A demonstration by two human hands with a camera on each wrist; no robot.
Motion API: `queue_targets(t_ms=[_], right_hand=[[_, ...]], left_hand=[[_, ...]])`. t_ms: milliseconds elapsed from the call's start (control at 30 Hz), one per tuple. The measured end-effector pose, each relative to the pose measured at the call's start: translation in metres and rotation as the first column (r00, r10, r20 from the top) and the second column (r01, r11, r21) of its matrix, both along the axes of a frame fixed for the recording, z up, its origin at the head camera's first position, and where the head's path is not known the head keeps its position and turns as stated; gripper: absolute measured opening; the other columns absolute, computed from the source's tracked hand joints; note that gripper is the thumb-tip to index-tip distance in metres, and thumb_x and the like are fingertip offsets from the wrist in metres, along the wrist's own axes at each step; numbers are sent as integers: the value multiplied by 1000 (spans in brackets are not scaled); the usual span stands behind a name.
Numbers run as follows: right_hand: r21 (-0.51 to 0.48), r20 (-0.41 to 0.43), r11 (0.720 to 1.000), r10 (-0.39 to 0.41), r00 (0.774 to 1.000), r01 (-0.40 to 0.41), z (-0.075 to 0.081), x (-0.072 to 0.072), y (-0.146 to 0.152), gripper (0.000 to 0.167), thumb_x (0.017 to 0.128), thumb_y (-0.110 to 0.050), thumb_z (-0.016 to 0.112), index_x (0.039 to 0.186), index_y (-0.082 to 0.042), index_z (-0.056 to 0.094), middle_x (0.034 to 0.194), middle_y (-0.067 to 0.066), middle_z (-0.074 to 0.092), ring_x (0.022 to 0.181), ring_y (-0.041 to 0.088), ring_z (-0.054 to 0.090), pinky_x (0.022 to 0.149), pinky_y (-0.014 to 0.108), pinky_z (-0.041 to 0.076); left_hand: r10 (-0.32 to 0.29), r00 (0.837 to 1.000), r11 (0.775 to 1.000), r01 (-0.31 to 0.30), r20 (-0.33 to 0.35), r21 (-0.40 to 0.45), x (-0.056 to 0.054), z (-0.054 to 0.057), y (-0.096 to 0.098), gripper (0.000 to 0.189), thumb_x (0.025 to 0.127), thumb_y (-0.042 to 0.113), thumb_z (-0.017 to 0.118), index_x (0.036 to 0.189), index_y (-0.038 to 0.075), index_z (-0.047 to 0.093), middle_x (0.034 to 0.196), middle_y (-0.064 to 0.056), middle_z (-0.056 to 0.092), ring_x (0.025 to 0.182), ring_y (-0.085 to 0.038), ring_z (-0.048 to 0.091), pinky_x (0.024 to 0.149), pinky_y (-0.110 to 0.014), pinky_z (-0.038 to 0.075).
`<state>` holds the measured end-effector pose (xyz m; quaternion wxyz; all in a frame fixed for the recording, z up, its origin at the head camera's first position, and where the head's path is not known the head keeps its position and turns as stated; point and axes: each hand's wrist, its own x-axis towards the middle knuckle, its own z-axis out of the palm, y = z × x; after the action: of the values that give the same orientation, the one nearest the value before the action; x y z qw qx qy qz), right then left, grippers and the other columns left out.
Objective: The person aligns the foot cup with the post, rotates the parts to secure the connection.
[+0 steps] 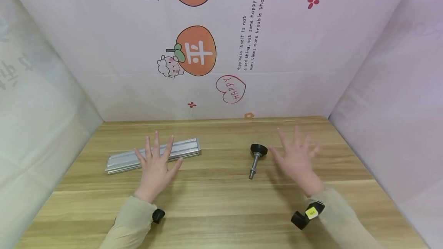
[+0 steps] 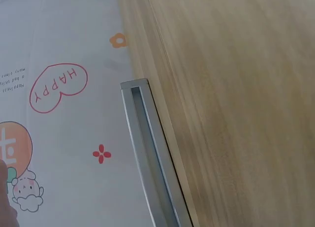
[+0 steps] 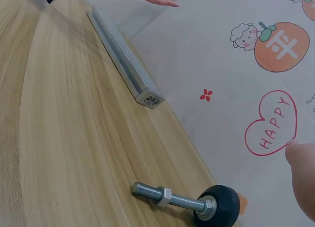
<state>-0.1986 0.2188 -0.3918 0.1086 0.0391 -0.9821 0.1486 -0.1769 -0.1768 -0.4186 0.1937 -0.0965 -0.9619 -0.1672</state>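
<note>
In the head view my left hand (image 1: pixel 155 172) hovers with spread fingers in front of a silver slotted aluminium profile (image 1: pixel 187 149), hiding part of it. The profile lies at a slant on the wooden table, and its end face with two holes shows in the right wrist view. My right hand (image 1: pixel 297 160) is held up with its fingers spread, just right of a levelling foot (image 1: pixel 255 160). That foot has a round black base (image 3: pixel 220 207), a threaded metal rod and a hex nut (image 3: pixel 165 196). Neither hand holds anything.
The wood-grain table (image 1: pixel 214 210) meets a white printed cloth (image 1: pixel 287 68) at its back edge. More white cloth hangs along the left and right sides. A black wrist camera (image 1: pixel 300 220) sits on the right sleeve, another (image 1: pixel 158 216) on the left.
</note>
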Motion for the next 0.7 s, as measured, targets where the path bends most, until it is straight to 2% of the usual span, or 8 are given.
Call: queue_targets(t_ms=[100, 233, 333, 500, 600, 700], right_hand=[[-16, 12, 1000, 5, 1000, -5, -7, -6, -6, 69, 95, -56, 39, 151, -21, 21, 153, 32, -5, 132, 62, -9, 95, 74, -21], [-37, 39, 999, 23, 999, -21, -16, -13, -13, 69, 94, -56, 43, 149, -18, 25, 152, 34, 0, 134, 60, -6, 97, 76, -16], [-33, 53, 999, 40, 998, -39, -24, -19, -18, 68, 94, -53, 47, 148, -17, 27, 150, 36, 5, 134, 60, -3, 99, 75, -10], [-15, 45, 995, 96, 994, -96, -37, -26, -26, 63, 94, -48, 49, 146, -16, 32, 149, 35, 12, 133, 58, 8, 102, 74, 2], [-23, 49, 991, 130, 990, -129, -42, -29, -29, 61, 95, -44, 50, 146, -15, 33, 149, 35, 14, 132, 59, 12, 104, 72, 5], [3, 73, 990, 143, 987, -144, -48, -33, -31, 60, 95, -43, 50, 146, -16, 34, 149, 34, 15, 130, 59, 19, 105, 71, 10]], left_hand=[[-2, 1000, 1000, 2, -3, 15, 0, 0, 0, 70, 93, 49, 50, 151, 18, 26, 158, -17, -9, 141, -48, -8, 102, -72, -14], [-6, 1000, 1000, 6, 31, 27, -2, 1, 0, 68, 95, 48, 48, 152, 19, 23, 158, -16, -11, 140, -50, -8, 102, -71, -15], [-24, 998, 998, 20, 66, 59, -5, 0, 0, 67, 96, 47, 45, 152, 19, 20, 158, -16, -13, 140, -49, -10, 102, -70, -17], [-60, 994, 990, 47, 86, 136, -10, -4, -4, 65, 97, 40, 47, 152, 17, 21, 157, -19, -11, 139, -49, -13, 101, -70, -18], [-55, 992, 984, 35, 110, 174, -17, -8, -8, 65, 98, 42, 45, 152, 15, 21, 157, -20, -10, 140, -49, -13, 101, -69, -19], [-38, 986, 977, 3, 163, 211, -25, -11, -11, 66, 99, 46, 41, 151, 11, 21, 157, -20, -11, 139, -47, -15, 101, -67, -23]])
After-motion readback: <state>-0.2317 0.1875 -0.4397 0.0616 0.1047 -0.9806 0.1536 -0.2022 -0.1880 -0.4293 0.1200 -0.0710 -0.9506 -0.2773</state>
